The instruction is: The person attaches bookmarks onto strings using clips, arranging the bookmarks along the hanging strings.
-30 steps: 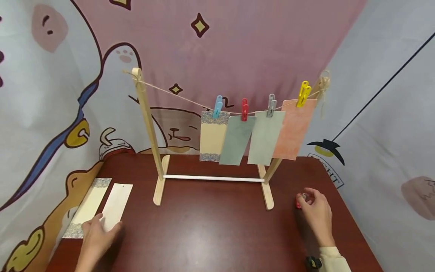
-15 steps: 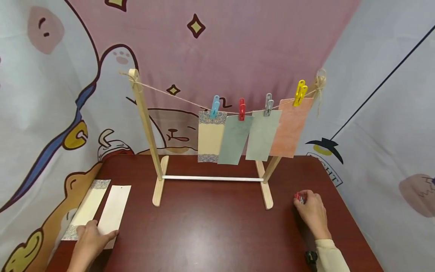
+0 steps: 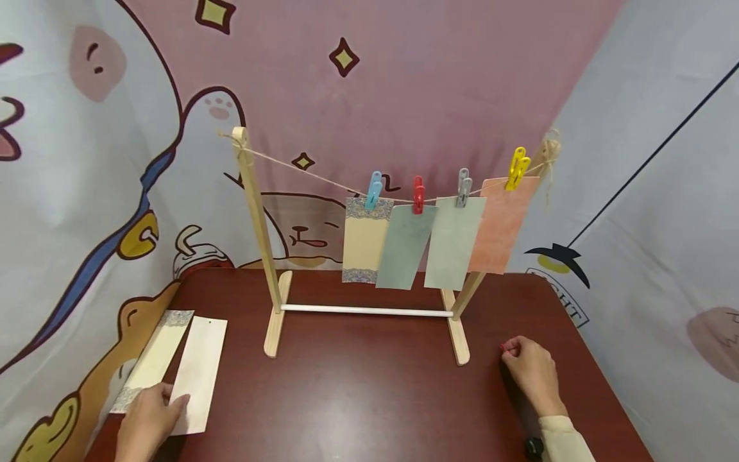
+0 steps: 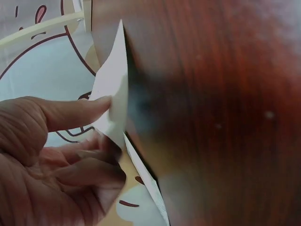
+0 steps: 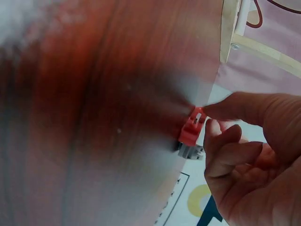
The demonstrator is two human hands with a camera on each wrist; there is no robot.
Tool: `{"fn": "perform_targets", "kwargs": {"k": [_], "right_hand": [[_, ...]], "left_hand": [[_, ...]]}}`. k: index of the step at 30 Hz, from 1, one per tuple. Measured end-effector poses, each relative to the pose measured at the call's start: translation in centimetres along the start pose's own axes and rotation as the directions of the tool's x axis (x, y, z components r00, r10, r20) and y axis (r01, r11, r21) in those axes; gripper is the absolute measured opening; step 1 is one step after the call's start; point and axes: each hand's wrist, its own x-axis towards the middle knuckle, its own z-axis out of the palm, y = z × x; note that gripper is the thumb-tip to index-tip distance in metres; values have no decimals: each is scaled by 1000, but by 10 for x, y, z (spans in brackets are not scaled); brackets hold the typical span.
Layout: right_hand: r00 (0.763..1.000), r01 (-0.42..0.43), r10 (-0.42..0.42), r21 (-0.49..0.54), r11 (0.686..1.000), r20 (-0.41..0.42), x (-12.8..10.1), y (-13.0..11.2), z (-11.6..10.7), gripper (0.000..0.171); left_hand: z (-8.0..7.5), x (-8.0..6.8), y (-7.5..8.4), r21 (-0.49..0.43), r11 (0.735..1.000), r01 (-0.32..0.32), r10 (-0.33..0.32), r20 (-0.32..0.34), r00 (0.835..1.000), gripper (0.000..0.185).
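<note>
At the table's left, my left hand (image 3: 147, 414) pinches a plain white paper strip (image 3: 201, 372) between thumb and fingers along its left edge. In the left wrist view this strip (image 4: 113, 75) bends and tilts up from the table. A cream strip with lace-patterned ends (image 3: 158, 351) lies beside it, partly behind the hand. On the right side, my right hand (image 3: 531, 375) pinches a red clothespin (image 5: 192, 129) by one end, thumb tip against it. A grey clothespin (image 5: 190, 151) lies right by the red one and is hidden in the head view.
A wooden stand (image 3: 256, 231) with a string (image 3: 300, 168) rises at the back. Blue (image 3: 373, 190), red (image 3: 418, 194), grey (image 3: 464, 187) and yellow (image 3: 518, 169) clothespins hold paper cards on it. A white rod (image 3: 364, 310) joins its feet. A printed cloth (image 3: 404, 77) hangs behind.
My left hand slides along the white strip, which now sits turned and lifted off its earlier place. My right fingers have closed in on the red clothespin. The head view has shifted slightly.
</note>
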Motion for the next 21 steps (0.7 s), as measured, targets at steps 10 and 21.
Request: {"fn": "perform_targets", "kwargs": {"k": [10,21], "right_hand": [[1000,6,-6,0,1000,24,2,3,2,22],[998,-3,8,-70,998,61,4,2,2,14]], "left_hand": [[-6,-6,-6,-179,984,-28,4,-131,991,30],[2,-19,6,-286,947,-147,18,-408,913,14]]}}
